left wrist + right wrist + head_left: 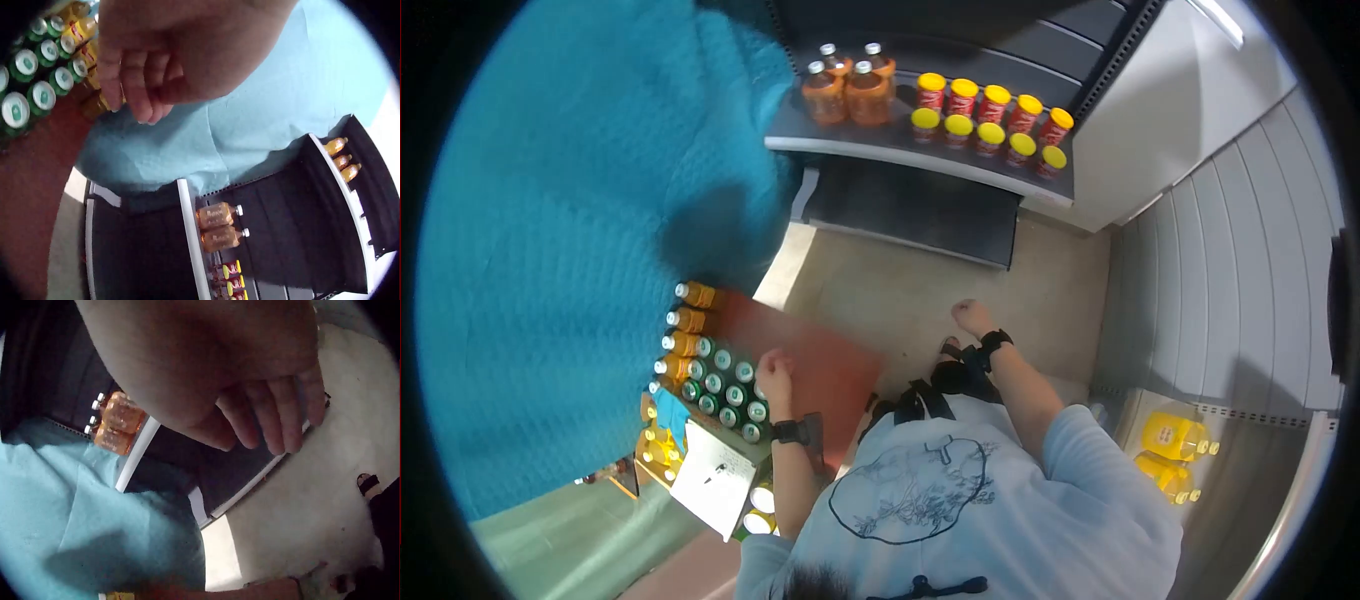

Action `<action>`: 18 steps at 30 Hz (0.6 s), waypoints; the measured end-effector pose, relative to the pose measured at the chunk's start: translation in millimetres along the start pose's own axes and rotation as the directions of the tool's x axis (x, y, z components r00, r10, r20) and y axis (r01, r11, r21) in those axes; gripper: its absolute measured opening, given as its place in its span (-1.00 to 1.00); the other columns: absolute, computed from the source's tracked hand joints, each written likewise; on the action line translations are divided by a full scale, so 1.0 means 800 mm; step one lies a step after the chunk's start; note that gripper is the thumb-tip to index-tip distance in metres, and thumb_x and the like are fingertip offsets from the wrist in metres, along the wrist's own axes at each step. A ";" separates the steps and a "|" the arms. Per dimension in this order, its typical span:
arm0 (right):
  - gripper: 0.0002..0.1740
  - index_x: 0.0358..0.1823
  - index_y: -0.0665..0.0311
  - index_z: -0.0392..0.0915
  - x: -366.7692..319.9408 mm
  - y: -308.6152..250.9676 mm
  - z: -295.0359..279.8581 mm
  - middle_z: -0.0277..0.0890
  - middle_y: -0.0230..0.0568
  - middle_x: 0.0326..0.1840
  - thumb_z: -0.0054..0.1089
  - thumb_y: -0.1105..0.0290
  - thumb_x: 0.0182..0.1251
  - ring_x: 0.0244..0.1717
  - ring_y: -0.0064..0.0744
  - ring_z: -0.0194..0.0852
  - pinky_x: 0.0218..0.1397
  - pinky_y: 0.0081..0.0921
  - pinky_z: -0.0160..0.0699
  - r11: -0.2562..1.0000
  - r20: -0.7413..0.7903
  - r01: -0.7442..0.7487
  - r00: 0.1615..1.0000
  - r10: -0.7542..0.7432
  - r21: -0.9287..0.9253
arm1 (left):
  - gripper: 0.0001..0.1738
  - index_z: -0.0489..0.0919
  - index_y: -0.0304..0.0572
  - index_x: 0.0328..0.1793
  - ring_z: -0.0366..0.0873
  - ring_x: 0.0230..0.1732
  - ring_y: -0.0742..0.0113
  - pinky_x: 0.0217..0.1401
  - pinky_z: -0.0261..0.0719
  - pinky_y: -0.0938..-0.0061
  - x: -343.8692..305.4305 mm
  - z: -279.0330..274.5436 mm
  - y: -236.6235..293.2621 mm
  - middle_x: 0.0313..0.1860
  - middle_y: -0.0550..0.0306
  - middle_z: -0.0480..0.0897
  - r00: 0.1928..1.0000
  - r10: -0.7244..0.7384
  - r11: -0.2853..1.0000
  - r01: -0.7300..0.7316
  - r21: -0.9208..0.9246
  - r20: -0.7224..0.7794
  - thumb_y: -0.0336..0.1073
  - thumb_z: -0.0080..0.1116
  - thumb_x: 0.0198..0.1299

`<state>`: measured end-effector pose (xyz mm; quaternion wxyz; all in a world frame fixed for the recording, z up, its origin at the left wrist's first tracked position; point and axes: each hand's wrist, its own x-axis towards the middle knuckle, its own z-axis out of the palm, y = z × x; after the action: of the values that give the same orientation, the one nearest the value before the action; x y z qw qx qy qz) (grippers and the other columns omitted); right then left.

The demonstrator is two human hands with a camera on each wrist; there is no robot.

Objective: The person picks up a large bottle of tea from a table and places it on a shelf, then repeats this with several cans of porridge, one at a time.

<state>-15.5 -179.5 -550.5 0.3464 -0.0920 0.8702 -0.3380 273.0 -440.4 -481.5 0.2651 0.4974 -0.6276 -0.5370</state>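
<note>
My left hand [775, 382] hangs beside the right edge of a group of green cans [736, 396], its fingers loosely curled. In the left wrist view the same hand [187, 56] holds nothing, with green cans [44, 95] at the upper left. Out in front of the body, my right hand [973, 318] is over the pale floor, away from the goods. The right wrist view shows this hand [219, 375] with relaxed, slightly bent fingers and nothing in them. Orange-brown bottles [868, 97] and red jars with yellow lids [995, 103] stand on the shelf [900, 150].
A red surface [830, 350] bears the cans and a row of orange bottles [685, 345]. A white sheet [713, 480] lies near the left forearm. Blue cloth [580, 230] hangs at left. Yellow bottles [1170, 437] sit at right. A low dark shelf [910, 215] is ahead.
</note>
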 end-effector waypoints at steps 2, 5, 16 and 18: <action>-0.70 -0.35 0.34 0.56 0.009 0.017 -0.027 0.52 -0.12 -0.47 -0.01 0.25 0.07 -0.48 -0.42 0.48 -0.30 -0.51 0.43 0.997 -0.010 0.027 1.000 -0.026 0.075 | -0.79 0.52 -0.37 -0.19 0.55 -0.32 0.35 -0.32 0.52 0.49 0.000 0.047 0.002 -0.43 0.02 0.57 0.998 0.025 0.998 -0.029 0.060 0.056 -0.45 -0.08 0.09; -0.70 -0.30 0.36 0.54 0.029 0.044 -0.065 0.53 -0.20 -0.44 0.00 0.28 0.07 -0.46 -0.47 0.47 -0.33 -0.56 0.42 0.984 -0.018 0.040 0.999 -0.038 0.171 | -0.77 0.53 -0.36 -0.17 0.57 -0.35 0.33 -0.29 0.51 0.44 0.035 0.112 -0.076 -0.44 -0.03 0.58 0.972 0.202 0.930 -0.230 0.287 0.123 -0.45 -0.06 0.07; -0.73 -0.32 0.38 0.53 0.042 0.071 -0.163 0.49 -0.24 -0.54 0.00 0.33 0.05 -0.52 -0.49 0.42 -0.44 -0.56 0.37 0.921 -0.015 -0.062 0.997 0.073 0.385 | -0.75 0.50 -0.35 -0.11 0.53 -0.39 0.43 -0.31 0.47 0.60 0.002 0.268 0.053 -0.38 0.10 0.59 0.927 0.006 0.998 -0.031 0.061 0.376 -0.38 -0.05 0.13; -0.76 -0.34 0.37 0.53 0.046 0.065 -0.163 0.48 -0.27 -0.54 -0.01 0.36 0.04 -0.54 -0.51 0.41 -0.47 -0.57 0.36 0.919 0.011 -0.078 0.997 0.080 0.387 | -0.75 0.50 -0.34 -0.11 0.53 -0.39 0.43 -0.30 0.46 0.60 0.012 0.277 0.041 -0.37 0.08 0.59 0.929 0.022 0.996 0.010 -0.085 0.370 -0.36 -0.05 0.15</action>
<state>-125.9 -86.3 -535.2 0.3690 0.0144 0.7902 -0.4891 66.2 -360.5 -515.0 0.1647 0.3735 -0.6443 -0.6468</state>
